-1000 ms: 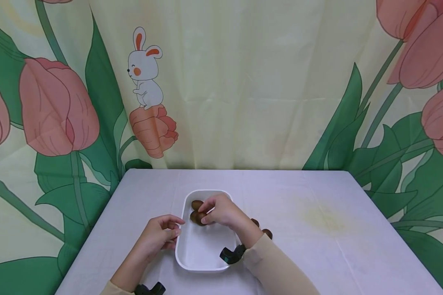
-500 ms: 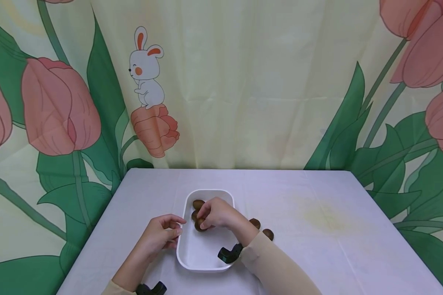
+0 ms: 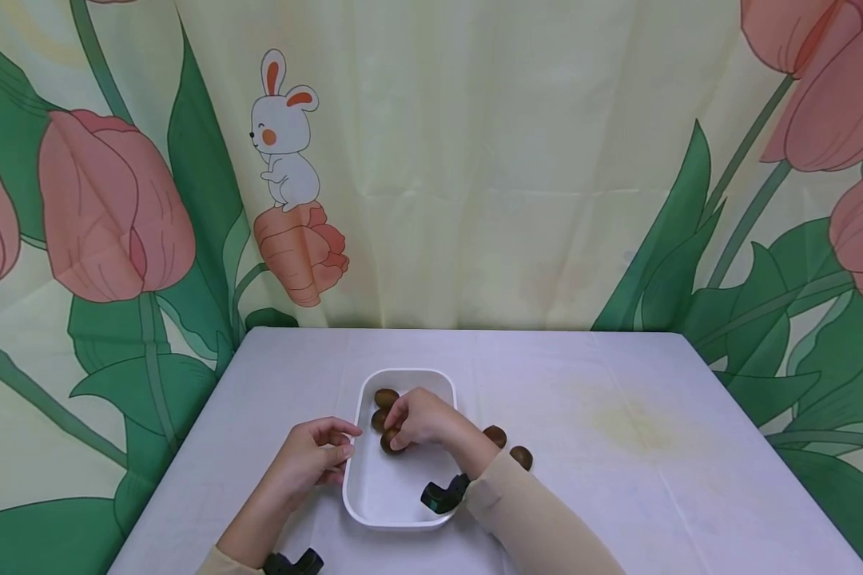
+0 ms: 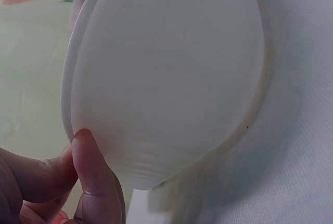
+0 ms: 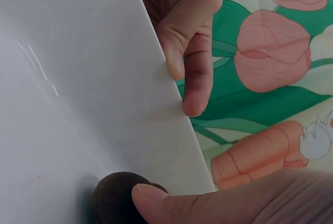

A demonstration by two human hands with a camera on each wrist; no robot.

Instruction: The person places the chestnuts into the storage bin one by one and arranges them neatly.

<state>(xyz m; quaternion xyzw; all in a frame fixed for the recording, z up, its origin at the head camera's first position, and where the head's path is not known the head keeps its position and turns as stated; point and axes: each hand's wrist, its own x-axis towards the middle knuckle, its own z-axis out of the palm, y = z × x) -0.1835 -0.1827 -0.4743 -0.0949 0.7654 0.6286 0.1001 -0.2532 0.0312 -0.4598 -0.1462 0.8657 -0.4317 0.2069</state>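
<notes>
A white rectangular tray lies on the table with brown, egg-shaped things at its far left. My right hand reaches into the tray. Its thumb and fingers pinch one brown egg-shaped thing, whose dark rounded side shows beside the thumb in the right wrist view. Just beyond it are a second brown piece and a third, in a row along the left wall. My left hand is at the tray's left rim, fingers loosely extended. In the left wrist view its thumb touches the outer wall.
Two more brown pieces sit on the table right of the tray, one partly behind the right wrist and one beside the sleeve. A white cloth covers the table. A curtain printed with tulips and a rabbit hangs behind.
My right hand has moved slightly toward the near side of the tray with the brown piece, which now lies nearer than the other two. The left hand stays at the rim.
</notes>
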